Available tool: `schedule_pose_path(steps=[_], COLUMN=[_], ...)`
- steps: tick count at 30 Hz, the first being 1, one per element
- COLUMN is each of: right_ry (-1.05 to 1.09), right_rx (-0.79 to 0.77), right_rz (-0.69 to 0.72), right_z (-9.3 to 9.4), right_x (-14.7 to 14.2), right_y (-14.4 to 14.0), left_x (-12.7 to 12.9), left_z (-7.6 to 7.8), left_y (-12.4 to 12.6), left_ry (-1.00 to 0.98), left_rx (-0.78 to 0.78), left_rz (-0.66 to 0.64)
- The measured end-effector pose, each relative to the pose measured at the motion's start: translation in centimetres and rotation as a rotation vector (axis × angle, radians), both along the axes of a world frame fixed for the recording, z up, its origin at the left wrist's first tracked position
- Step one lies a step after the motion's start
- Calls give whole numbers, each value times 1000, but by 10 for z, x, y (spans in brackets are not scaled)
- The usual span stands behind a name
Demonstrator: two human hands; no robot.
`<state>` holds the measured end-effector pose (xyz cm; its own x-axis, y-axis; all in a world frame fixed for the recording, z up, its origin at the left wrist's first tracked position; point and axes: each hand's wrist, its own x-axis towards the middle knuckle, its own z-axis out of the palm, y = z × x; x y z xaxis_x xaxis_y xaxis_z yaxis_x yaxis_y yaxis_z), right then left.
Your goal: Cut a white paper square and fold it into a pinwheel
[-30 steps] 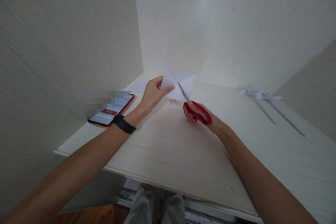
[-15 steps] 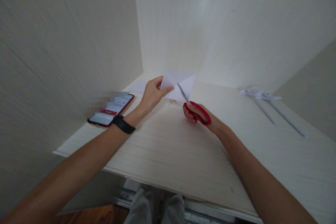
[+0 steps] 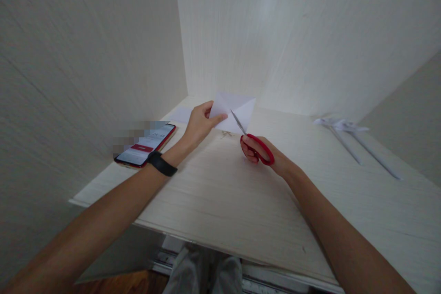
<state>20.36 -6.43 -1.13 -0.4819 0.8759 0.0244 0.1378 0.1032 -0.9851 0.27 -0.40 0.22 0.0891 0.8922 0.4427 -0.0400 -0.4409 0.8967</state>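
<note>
My left hand [image 3: 203, 121] pinches the left side of a white square of paper [image 3: 237, 101], thumb in front and fingers behind. Diagonal creases cross the sheet, which is tilted up off the table. My right hand [image 3: 253, 149] is closed around the red handles of a pair of scissors [image 3: 260, 149]. Their metal blades point up and left across the lower part of the sheet. How far the blades are apart, and whether one lies behind the paper, I cannot tell.
A phone [image 3: 144, 147] with a lit screen lies at the left, beside my black wristband [image 3: 161, 164]. Another piece of white paper [image 3: 181, 114] lies behind my left hand. Two white paper pinwheels [image 3: 344, 124] on sticks rest at the right. Walls enclose the white table [image 3: 220, 202].
The scissors have shifted very slightly left over the paper. Both hands keep their hold, and the rest looks the same.
</note>
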Motion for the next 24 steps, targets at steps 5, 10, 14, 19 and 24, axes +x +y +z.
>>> schedule_pose_path(steps=[5,10,14,19,24], right_ry=[-23,-36,-50,-58,-74], right_rx=[-5,3,12,12,27], right_rz=[-12,-27,-39,-49,-54], right_z=[-1,-2,-2,0,0], right_x=[1,1,2,2,3], right_y=[2,1,2,0,-1], left_x=[0,0,0,0,0], left_z=[1,3,3,2,0], left_y=[-2,-4,-4,-2,-1], left_ry=[8,7,12,-14,3], left_rx=[0,-4,-6,-7,-9], left_rz=[4,1,8,-11,5])
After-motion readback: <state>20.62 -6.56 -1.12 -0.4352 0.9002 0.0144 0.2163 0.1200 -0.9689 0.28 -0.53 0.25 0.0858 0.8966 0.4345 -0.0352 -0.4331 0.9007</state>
